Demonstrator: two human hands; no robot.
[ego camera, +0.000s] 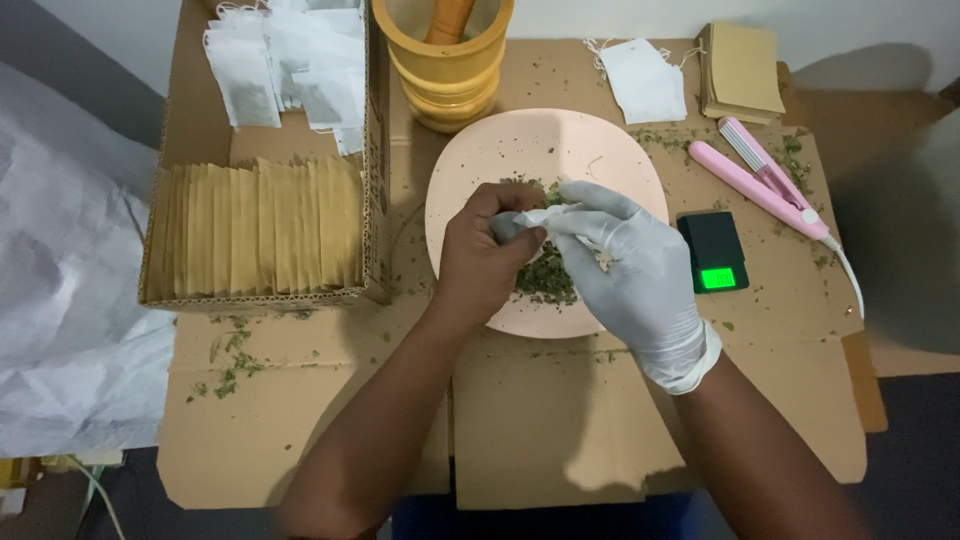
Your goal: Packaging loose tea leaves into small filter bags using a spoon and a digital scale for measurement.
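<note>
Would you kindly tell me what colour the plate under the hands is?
The plate is pale pink, seen best in the head view.

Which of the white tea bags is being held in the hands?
The small white bag over the pink plate, pinched between the bare left hand and gloved right hand. The others lie untouched: a pile in the cardboard box and some beside the mortar.

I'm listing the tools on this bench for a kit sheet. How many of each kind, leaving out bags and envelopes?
Wooden mortar with pestle: 1
Pink plate: 1
Pocket scale: 1
Pink heat sealer: 1
Cardboard box: 1
Total: 5
</note>
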